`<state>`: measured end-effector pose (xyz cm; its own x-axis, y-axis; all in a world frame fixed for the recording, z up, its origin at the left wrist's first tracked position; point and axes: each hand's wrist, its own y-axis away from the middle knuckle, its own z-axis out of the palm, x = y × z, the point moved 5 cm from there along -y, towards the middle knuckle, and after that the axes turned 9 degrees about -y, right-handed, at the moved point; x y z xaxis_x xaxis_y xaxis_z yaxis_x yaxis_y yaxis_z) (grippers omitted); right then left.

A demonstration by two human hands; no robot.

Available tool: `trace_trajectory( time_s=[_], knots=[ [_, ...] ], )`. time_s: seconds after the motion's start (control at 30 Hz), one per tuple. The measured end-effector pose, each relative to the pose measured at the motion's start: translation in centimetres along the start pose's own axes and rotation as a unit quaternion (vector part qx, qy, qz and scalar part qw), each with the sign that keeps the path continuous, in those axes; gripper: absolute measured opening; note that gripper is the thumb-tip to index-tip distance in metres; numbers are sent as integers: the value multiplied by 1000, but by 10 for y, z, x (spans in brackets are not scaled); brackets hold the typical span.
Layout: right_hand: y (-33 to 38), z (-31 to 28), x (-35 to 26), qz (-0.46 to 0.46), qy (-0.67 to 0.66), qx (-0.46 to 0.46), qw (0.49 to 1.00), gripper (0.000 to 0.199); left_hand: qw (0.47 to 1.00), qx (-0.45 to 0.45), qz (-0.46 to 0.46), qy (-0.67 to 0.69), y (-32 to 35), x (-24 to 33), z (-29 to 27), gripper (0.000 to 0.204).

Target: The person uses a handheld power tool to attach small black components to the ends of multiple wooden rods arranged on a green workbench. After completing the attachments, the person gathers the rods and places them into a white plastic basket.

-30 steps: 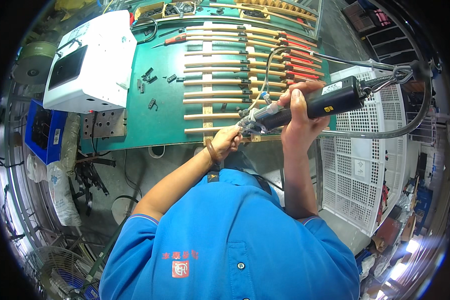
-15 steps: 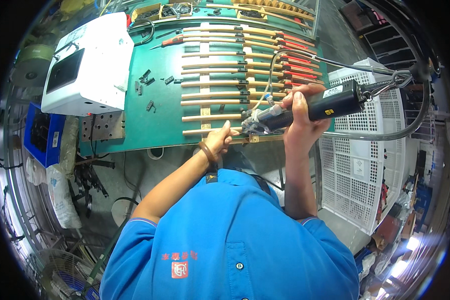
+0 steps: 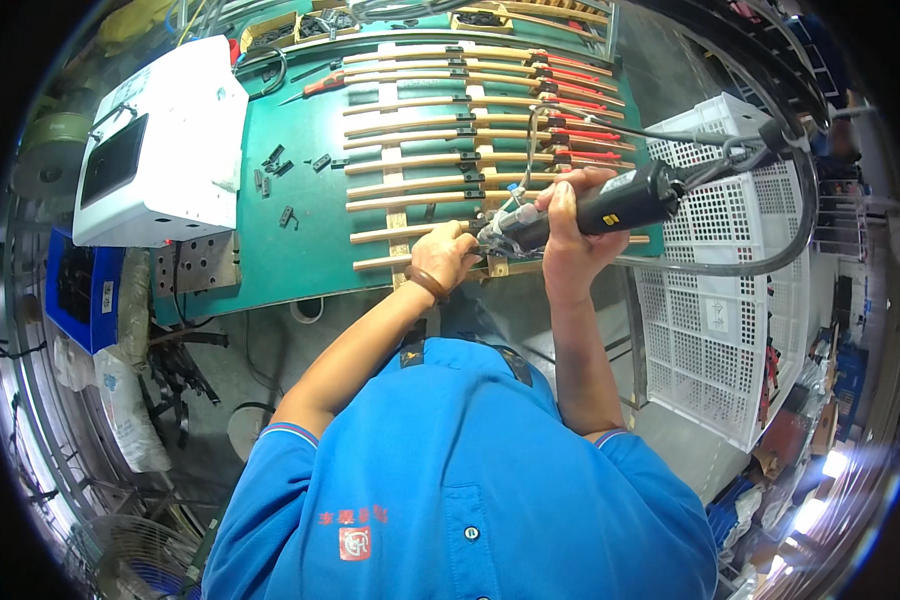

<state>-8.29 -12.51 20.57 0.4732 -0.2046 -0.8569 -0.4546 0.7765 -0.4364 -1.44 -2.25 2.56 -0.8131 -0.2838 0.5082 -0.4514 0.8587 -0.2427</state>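
Note:
My right hand point(image 3: 582, 235) grips a black power screwdriver point(image 3: 620, 203), with a cable at its back end and a thin tube leading to its metal nose. The tool lies slanted, its nose over the nearest wooden rods on the green bench. My left hand point(image 3: 446, 254) is closed at a wooden rod point(image 3: 395, 235) beside the tool's nose; the fingertips are partly hidden. Several similar rods lie in a row across two wooden rails point(image 3: 388, 90), with small black clips point(image 3: 467, 157) on them and red pieces point(image 3: 590, 135) at their right ends.
Loose black parts point(image 3: 273, 157) and an orange-handled screwdriver point(image 3: 322, 86) lie left of the rods. A white machine point(image 3: 170, 150) stands at the bench's left, near a blue bin point(image 3: 88, 285). White perforated crates point(image 3: 705, 340) stand at right. A thick black hose point(image 3: 805, 230) arcs beside the tool.
My left hand has moved up onto the rod by the tool's nose, its fingers now curled there. The right hand and power screwdriver stay over the near rods. The whole view has shifted slightly.

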Motion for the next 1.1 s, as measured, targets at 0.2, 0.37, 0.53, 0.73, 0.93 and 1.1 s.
trace_trajectory(
  time_s=[0.2, 0.37, 0.53, 0.73, 0.93, 1.1],
  knots=[
    [1, 8, -1, 10, -35, 16, 999, 21, 997, 64, 47, 27, 2, -1, -1, 21],
    [-3, 8, -2, -3, -17, 0, 1000, 20, 997, 52, 34, 35, 1, -1, 0, 17],
    [-3, 8, -2, 0, -4, -1, 1000, 22, 998, 42, 15, 34, 1, 1, -3, 18],
    [-1, 5, 2, 1, 11, 1, 1000, 22, 998, 54, 23, 37, 2, -3, 1, 18],
    [0, 7, 2, -7, -2, 1, 1000, 24, 999, 35, 23, 29, 2, -3, 1, 19],
    [4, 7, 2, -5, 8, -5, 1000, 24, 999, 34, 24, 34, 2, -4, 5, 19]
  ],
)
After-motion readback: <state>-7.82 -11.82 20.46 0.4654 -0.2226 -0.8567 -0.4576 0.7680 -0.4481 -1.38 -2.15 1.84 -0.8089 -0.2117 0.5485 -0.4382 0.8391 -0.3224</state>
